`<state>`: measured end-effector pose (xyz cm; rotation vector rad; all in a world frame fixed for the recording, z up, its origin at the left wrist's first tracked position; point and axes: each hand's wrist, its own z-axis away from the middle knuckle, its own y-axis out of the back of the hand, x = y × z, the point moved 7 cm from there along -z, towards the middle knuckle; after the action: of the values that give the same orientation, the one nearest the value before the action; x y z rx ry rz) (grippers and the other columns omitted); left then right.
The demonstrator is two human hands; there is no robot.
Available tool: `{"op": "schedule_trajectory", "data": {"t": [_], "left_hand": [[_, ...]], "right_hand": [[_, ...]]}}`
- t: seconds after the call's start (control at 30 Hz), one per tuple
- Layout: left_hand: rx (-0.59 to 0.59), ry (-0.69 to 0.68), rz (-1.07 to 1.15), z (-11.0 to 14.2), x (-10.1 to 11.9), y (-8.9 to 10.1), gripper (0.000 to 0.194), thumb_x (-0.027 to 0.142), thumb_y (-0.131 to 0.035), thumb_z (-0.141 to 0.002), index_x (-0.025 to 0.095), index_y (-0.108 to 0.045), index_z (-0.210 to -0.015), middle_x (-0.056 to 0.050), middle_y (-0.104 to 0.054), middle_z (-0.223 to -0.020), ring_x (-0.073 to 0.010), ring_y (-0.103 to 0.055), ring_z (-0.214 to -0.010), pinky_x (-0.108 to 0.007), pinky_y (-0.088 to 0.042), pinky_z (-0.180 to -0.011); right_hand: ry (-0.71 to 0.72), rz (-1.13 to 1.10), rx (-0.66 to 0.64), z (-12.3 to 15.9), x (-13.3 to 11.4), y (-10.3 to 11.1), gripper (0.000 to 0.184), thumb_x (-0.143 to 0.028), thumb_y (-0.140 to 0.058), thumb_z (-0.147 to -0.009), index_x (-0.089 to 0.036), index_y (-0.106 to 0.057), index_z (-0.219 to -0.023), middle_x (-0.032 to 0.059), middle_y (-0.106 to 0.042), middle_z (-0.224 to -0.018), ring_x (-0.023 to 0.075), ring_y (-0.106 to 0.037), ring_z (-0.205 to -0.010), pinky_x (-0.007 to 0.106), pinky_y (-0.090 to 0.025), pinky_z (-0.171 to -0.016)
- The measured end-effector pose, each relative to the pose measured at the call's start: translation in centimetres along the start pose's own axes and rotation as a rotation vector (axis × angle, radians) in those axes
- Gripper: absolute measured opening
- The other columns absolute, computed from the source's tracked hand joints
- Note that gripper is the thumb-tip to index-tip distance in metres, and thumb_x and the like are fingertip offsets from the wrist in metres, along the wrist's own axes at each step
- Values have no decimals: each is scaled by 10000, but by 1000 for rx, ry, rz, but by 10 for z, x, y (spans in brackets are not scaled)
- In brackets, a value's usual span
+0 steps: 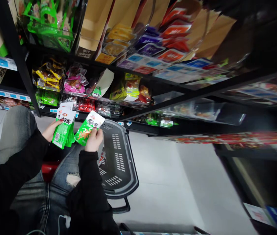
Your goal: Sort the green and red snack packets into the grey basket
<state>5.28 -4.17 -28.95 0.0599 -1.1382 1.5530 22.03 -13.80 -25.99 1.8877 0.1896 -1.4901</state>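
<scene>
My left hand [51, 130] is closed around a fanned stack of green-and-white snack packets [64, 128], held upright above my left knee. Pinched between the thumb and fingers of my right hand [95, 139] is a single packet of the same colours [87, 128], its printed face towards me. It is tilted and close beside the stack. Below and to the right of my right hand stands a dark grey shopping basket [121, 125] with slotted sides. Part of a red-and-white item shows inside it, mostly hidden by my right forearm.
Black shelves [138, 106] ahead carry many bagged snacks. A pale open box [105, 80] tilts on the middle shelf, with a green packet in it. Orange bags [177, 29] fill boxes higher up. The basket's handle [122, 207] sticks out over the light floor [158, 182].
</scene>
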Motion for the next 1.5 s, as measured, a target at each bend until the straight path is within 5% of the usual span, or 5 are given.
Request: {"op": "schedule_trajectory", "data": {"t": [0.7,0.97,1.2,1.37,1.5], "left_hand": [[99,-71,-194,-4,-6,7,311,266,-735,-579,152,-617,-843,-25,-699,-715,-170,-632,-631,-311,-479,-675],[125,-201,-315,-11,-4,16,372,358,-727,-590,144,-639,-882,-49,-709,-798,-210,-642,-738,-340,-478,-740],[104,-331,-460,-14,-4,19,328,353,-705,-588,150,-655,-841,-55,-710,-844,-249,-618,-901,-372,-432,-863],[127,-298,-435,-18,-5,25,355,383,-709,-597,153,-652,-863,-62,-709,-853,-245,-630,-848,-362,-455,-812],[118,-253,-421,-15,-5,21,353,383,-707,-613,154,-645,-875,-56,-707,-859,-229,-634,-804,-353,-467,-784]], "right_hand": [[43,-17,-295,29,-36,-39,302,-424,-569,-723,-190,-450,-573,-66,-349,-521,102,-366,-544,224,-316,-554],[65,-83,91,22,-41,-6,205,-348,-453,-759,-186,-478,-636,15,-441,-747,156,-453,-722,298,-408,-711],[302,236,-235,55,-79,-56,113,-237,-481,-811,-175,-568,-849,120,-481,-1062,251,-431,-1024,435,-355,-922],[22,171,-131,39,-50,-45,552,-329,-718,-596,-141,-486,-1061,151,-499,-1084,273,-491,-1013,418,-408,-883],[-209,-39,-203,25,-12,-39,478,-386,-720,-560,-196,-492,-934,21,-617,-828,191,-581,-743,339,-469,-737]]}}
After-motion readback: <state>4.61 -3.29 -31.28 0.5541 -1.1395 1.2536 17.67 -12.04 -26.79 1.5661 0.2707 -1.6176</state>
